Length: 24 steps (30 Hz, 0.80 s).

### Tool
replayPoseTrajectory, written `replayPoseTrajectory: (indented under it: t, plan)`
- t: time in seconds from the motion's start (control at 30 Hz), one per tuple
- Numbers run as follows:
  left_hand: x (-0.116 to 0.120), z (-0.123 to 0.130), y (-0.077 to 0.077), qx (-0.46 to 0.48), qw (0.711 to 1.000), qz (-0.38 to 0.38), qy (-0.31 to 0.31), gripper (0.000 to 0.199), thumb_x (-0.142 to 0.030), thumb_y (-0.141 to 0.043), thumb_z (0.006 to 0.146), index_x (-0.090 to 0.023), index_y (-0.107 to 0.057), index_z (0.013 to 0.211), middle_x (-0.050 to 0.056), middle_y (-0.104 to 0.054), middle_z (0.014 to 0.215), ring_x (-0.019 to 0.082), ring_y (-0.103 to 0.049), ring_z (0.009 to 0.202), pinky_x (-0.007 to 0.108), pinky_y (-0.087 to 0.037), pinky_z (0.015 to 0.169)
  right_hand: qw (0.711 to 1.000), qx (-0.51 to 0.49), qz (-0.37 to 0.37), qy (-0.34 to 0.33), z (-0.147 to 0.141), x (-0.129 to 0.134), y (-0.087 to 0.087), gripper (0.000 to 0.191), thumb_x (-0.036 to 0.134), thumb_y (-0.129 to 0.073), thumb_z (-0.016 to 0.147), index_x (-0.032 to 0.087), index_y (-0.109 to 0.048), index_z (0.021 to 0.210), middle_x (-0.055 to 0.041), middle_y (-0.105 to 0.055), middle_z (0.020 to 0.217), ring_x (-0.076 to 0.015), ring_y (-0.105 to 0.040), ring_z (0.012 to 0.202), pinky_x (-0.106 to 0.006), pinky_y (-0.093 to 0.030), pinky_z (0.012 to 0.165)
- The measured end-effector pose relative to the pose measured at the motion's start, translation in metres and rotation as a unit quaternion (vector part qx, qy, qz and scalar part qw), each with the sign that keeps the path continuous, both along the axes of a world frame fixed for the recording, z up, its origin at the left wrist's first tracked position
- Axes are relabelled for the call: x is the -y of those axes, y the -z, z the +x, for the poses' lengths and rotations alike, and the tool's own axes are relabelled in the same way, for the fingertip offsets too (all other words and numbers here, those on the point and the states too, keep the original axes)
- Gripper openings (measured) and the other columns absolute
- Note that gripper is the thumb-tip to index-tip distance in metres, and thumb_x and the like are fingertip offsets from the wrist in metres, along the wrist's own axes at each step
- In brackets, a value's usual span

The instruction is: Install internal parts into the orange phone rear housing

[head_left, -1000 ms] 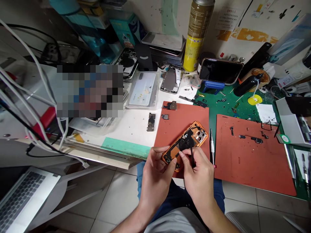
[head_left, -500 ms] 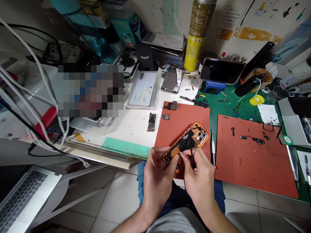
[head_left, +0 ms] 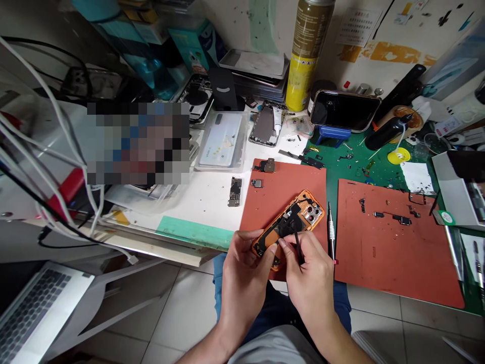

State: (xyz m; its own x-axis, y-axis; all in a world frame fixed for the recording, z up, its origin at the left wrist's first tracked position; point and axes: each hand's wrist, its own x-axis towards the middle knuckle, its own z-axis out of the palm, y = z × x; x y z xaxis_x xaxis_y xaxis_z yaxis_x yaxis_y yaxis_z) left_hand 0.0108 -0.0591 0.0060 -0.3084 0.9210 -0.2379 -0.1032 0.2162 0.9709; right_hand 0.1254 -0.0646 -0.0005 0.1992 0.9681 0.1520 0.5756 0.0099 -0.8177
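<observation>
Both hands — left hand [head_left: 242, 270], right hand [head_left: 308, 273] (gripping black tweezers [head_left: 298, 247]) — hold orange phone [head_left: 290, 225]

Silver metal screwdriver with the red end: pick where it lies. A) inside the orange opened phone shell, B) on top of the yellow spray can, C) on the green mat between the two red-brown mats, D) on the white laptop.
C: the silver metal screwdriver lies on the green mat, in the gap between the left red-brown mat and the right red-brown mat.

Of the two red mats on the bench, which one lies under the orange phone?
The left red mat, the narrower one: the opened orange phone rests on it. The wider right red mat carries only small dark parts.
</observation>
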Motion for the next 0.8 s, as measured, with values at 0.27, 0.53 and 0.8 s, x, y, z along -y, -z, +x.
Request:
replayPoseTrajectory:
  t: [0.27, 0.53, 0.8]
  plan:
    - [0.002, 0.003, 0.005, -0.027, 1.0, -0.007, -0.011, 0.036, -0.037, -0.092, 0.083, -0.02, -0.067, 0.102, 0.007, -0.08, 0.095, 0.021, -0.08, 0.085, 0.028, -0.066, 0.075, 0.999, -0.029, -0.009, 0.013, 0.002, 0.0, 0.0, 0.02, 0.023, -0.062, 0.108, 0.023, -0.065, 0.088, 0.0025, -0.067, 0.08, -0.0137, -0.065, 0.07, -0.024, -0.049, 0.067]
    - [-0.001, 0.001, 0.001, -0.048, 0.999, -0.004, -0.01, 0.032, -0.03, -0.09, 0.082, -0.019, -0.067, 0.101, 0.004, -0.079, 0.089, 0.018, -0.079, 0.08, 0.023, -0.063, 0.069, 0.998, -0.05, -0.031, 0.019, 0.002, -0.003, 0.001, 0.022, 0.028, -0.062, 0.107, 0.023, -0.068, 0.086, 0.0011, -0.069, 0.08, -0.0148, -0.066, 0.071, -0.024, -0.05, 0.067]
    - [-0.003, 0.001, 0.0, -0.004, 1.0, -0.017, 0.012, 0.036, -0.031, -0.091, 0.081, -0.019, -0.066, 0.103, 0.004, -0.08, 0.09, 0.017, -0.076, 0.076, 0.023, -0.062, 0.067, 0.963, -0.228, -0.13, 0.067, 0.009, 0.013, -0.006, 0.036, 0.055, -0.066, 0.105, 0.022, -0.072, 0.094, 0.0027, -0.062, 0.062, -0.0146, -0.058, 0.053, -0.025, -0.048, 0.054]
